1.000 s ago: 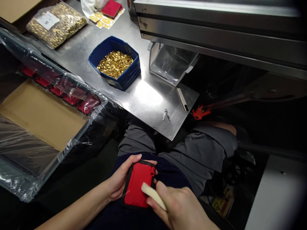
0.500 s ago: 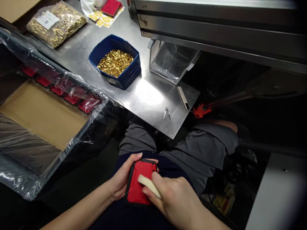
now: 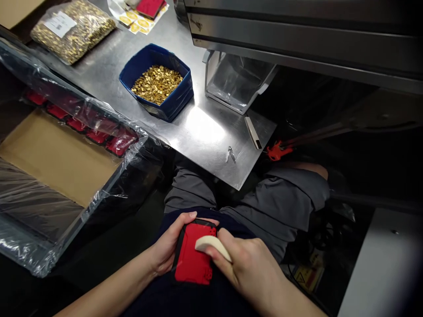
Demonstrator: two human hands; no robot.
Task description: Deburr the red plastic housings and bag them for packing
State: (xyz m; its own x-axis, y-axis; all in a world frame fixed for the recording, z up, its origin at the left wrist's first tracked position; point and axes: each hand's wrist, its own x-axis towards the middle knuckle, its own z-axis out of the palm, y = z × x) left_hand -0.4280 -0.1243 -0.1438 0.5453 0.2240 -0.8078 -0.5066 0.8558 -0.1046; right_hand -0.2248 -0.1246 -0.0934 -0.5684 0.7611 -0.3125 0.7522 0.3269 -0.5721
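My left hand is closed around a flat, rectangular red and black case in front of my navy top, thumb along its upper left edge. The case's red face is towards me; its long axis runs away from my body, the far end leaning slightly right. My right hand pinches a curved, cream-coloured strip over that face; whether the two touch, I cannot tell. Beyond my knees, the bare metal counter carries a small silver metal tool, a slim white bar with a black end and a blue open tub of small gold pieces. Farther off lies a clear plastic bag of gold pieces, its white label too small to read, near a white sheet of round yellow stickers, their print illegible. Low on my right, a yellow label shows a warning triangle.
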